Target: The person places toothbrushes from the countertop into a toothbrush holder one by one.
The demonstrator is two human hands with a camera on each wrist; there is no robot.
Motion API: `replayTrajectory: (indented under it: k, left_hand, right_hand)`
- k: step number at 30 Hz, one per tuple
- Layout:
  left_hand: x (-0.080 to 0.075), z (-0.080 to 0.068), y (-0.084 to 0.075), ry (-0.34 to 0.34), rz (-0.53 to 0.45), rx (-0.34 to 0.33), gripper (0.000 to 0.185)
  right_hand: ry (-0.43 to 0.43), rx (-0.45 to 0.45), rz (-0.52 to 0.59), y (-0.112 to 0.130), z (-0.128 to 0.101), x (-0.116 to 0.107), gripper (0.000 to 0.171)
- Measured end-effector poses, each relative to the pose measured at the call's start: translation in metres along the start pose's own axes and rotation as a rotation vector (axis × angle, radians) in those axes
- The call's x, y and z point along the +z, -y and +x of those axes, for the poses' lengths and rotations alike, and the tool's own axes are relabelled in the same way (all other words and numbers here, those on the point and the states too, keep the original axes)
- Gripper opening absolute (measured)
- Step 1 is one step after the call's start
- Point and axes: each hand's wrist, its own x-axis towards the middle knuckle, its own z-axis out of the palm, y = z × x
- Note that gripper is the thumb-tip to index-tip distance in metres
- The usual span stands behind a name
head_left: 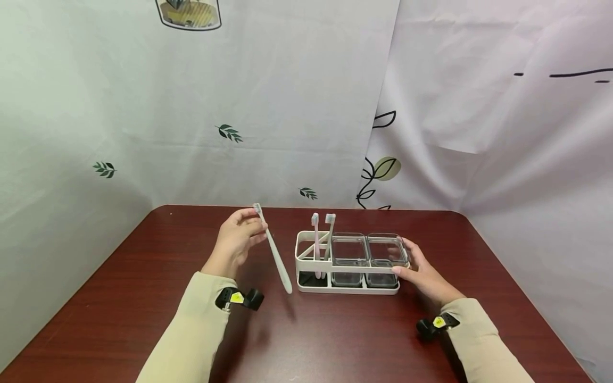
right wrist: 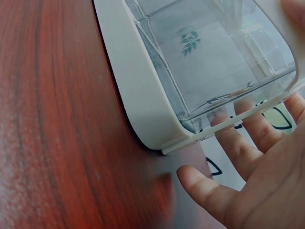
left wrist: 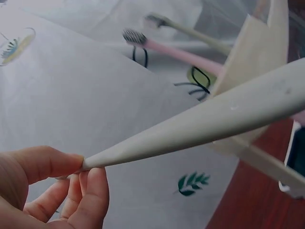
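Between thumb and fingertips my left hand (head_left: 238, 236) pinches a pale toothbrush (head_left: 275, 255) near its bristle end. The brush slants with its thick handle end down, just left of a white toothbrush holder (head_left: 313, 290). In the left wrist view the handle (left wrist: 190, 121) crosses the frame. A pink toothbrush (head_left: 316, 242) and a grey-green toothbrush (head_left: 329, 234) stand in the holder's left compartment. Two clear cups (head_left: 349, 251) fill its other slots. At the right end, my right hand (head_left: 421, 271) grips the holder, thumb on the front and fingers behind the clear cup (right wrist: 209, 62).
The holder stands on a dark red wooden table (head_left: 354, 340). Behind it hangs a white cloth (head_left: 287, 106) with leaf prints. Black wrist cameras (head_left: 239, 298) sit on both sleeves.
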Motion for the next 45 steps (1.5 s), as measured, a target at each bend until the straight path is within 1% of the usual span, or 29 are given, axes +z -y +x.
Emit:
replayTrajectory:
  k: [3,7,15,20,28,33,35,39,45]
  left_hand:
    - [0.002,-0.006,-0.002,-0.011,-0.053,0.021,0.032]
    - [0.007,-0.013,-0.005,-0.022,-0.106,0.068,0.032]
    - [0.021,-0.021,-0.006,-0.084,-0.205,0.142,0.032]
    - [0.028,-0.023,-0.006,-0.130,-0.261,0.198,0.034]
    - [0.042,-0.025,-0.008,-0.238,-0.308,0.293,0.038]
    - [0.051,-0.026,-0.011,-0.262,-0.355,0.353,0.040]
    - [0.053,-0.026,-0.011,-0.260,-0.358,0.381,0.039]
    - [0.059,-0.031,-0.009,-0.255,-0.326,0.446,0.040]
    - [0.067,-0.037,-0.002,-0.231,-0.231,0.587,0.039]
  right_hand:
    - [0.001,0.004,0.003,0.000,0.000,0.001,0.072]
    - [-0.002,-0.010,0.001,0.000,0.000,0.001,0.072]
    - [-0.004,-0.023,-0.003,-0.001,0.001,0.000,0.071]
    - [-0.006,-0.018,-0.007,-0.002,0.002,0.000,0.071]
    - [-0.006,-0.023,-0.004,-0.002,0.002,0.000,0.071]
    - [-0.005,-0.027,0.003,-0.001,0.001,0.001,0.071]
    - [-0.004,-0.024,0.005,0.000,0.001,0.001,0.071]
    - [-0.006,-0.020,0.007,0.000,0.001,0.001,0.072]
    - [-0.007,-0.025,0.005,-0.001,0.001,0.001,0.071]
